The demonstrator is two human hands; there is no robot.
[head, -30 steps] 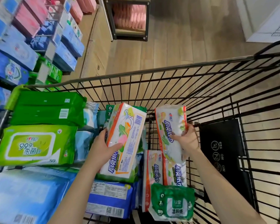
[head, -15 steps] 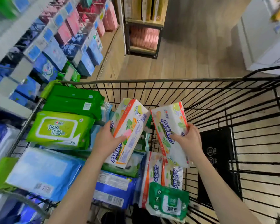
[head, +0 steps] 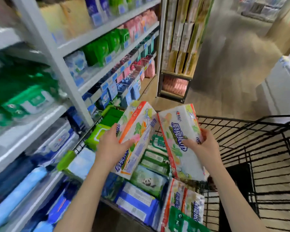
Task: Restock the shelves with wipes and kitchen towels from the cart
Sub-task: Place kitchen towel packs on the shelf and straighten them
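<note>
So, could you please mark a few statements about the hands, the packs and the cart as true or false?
1. The left hand holds a kitchen towel pack. True.
2. The right hand is empty. False: it holds a second towel pack.
3. The cart is black wire. True.
4. The cart holds nothing. False: a panda pack and others lie inside.
5. The shelves stand on the person's right. False: they stand on the left.

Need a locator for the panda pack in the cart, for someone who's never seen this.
Find the black wire cart beside the shelves. Inside, just under the towel pack in the left hand, lies a green pack. It alone shows a black-and-white panda; the blue pack beside it has none.
</note>
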